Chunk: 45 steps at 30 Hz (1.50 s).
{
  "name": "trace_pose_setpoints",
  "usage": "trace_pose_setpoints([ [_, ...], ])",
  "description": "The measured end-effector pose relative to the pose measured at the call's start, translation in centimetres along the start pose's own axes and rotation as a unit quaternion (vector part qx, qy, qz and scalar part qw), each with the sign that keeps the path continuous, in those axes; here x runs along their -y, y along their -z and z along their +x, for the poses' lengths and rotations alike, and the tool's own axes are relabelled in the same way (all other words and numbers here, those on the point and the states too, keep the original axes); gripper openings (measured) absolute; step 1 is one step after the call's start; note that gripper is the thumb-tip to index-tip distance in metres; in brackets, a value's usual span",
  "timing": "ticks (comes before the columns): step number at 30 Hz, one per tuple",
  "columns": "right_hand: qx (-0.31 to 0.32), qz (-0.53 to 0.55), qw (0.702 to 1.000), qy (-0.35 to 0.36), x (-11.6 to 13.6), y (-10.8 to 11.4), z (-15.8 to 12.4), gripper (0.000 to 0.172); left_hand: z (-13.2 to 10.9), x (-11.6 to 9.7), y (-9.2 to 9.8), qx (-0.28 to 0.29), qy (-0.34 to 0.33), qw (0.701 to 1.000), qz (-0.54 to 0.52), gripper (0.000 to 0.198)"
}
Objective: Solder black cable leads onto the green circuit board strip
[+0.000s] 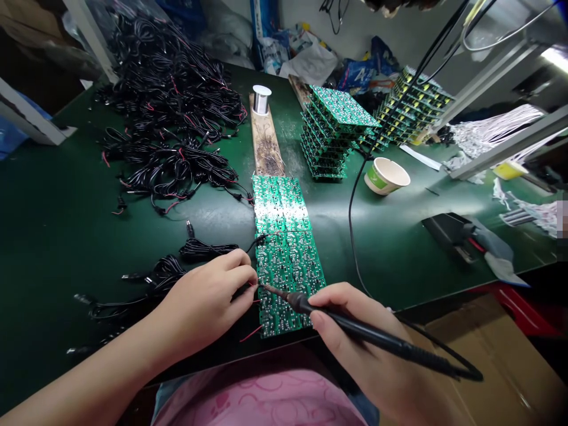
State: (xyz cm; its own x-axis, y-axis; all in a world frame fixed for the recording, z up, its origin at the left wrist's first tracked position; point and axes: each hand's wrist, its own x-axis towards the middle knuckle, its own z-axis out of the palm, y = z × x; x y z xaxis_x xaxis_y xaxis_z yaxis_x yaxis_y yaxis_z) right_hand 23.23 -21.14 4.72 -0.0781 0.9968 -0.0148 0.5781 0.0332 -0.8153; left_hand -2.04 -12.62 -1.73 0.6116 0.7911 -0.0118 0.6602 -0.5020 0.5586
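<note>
A tangled heap of glossy black cables (168, 100) lies far left. The left hand (208, 296) is closed, its fingertips pinching a thin wire (254, 284) against the near left edge of the board (286, 254), a long green panel studded with shiny solder dots. The iron (355, 328), a slim black rod, touches its tip there. The right hand (368, 349) grips it like a pen. A round paper cup (386, 176) stands further right. The worktop (57, 207) is a smooth dark green mat; cardboard (501, 355) sits below its right edge.
</note>
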Motion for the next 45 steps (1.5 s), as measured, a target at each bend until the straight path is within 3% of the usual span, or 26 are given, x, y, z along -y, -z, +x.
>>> trace_pose_setpoints([
  [8, -0.092, -0.019, 0.995, 0.017, 0.0, -0.3, -0.4, 0.012, -0.1, 0.2, 0.0, 0.013, 0.002, 1.0, 0.007, 0.028],
  [26, -0.018, 0.011, 1.0, 0.017, -1.0, -0.7, -1.0, 0.008, 0.0, 0.2, -0.2, 0.012, 0.008, 1.0, -0.011, 0.027],
  [40, -0.082, 0.022, 0.995, 0.044, -1.0, -0.6, -1.0, 0.006, -0.2, 0.3, -0.4, 0.018, 0.017, 1.0, -0.012, 0.027],
  [45, -0.104, 0.018, 0.993, 0.044, -1.3, -0.4, -0.9, 0.004, -0.3, 1.1, 2.0, 0.009, -0.027, 1.0, -0.01, 0.04],
])
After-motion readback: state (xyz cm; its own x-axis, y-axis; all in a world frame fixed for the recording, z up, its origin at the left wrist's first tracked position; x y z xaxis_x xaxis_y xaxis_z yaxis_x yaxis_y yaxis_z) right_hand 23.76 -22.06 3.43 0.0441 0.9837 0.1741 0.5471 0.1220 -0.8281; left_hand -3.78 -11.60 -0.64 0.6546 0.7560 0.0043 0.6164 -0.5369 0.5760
